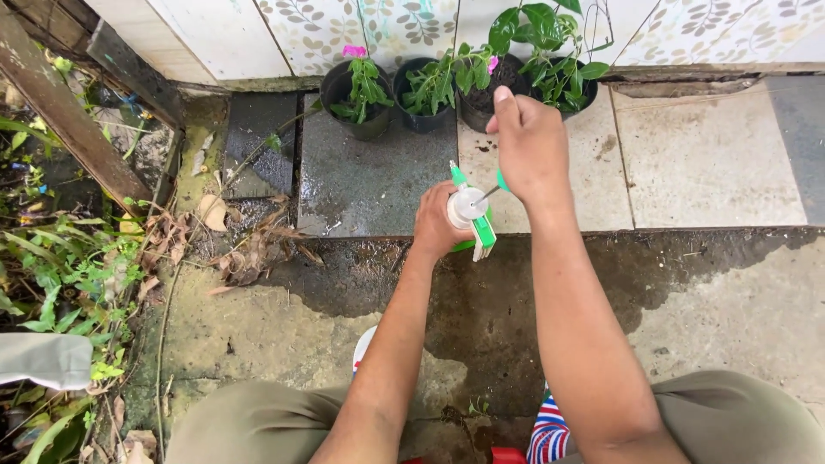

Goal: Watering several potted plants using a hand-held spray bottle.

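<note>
Khaki-clad knees (258,425), left hand (436,225) clamped on green-white spray bottle (471,215), right hand (530,146) gripping its green pump top, black pots (357,90) beyond.

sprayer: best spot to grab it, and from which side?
Grip the sprayer body below the white-and-green head, from its left side, as the left hand does now. The right hand holds the pump knob on top, and the nozzle points away toward the pots.

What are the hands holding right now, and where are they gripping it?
The left hand grips a green-and-white spray bottle around its body. The right hand holds the pump rod by its top.
</note>
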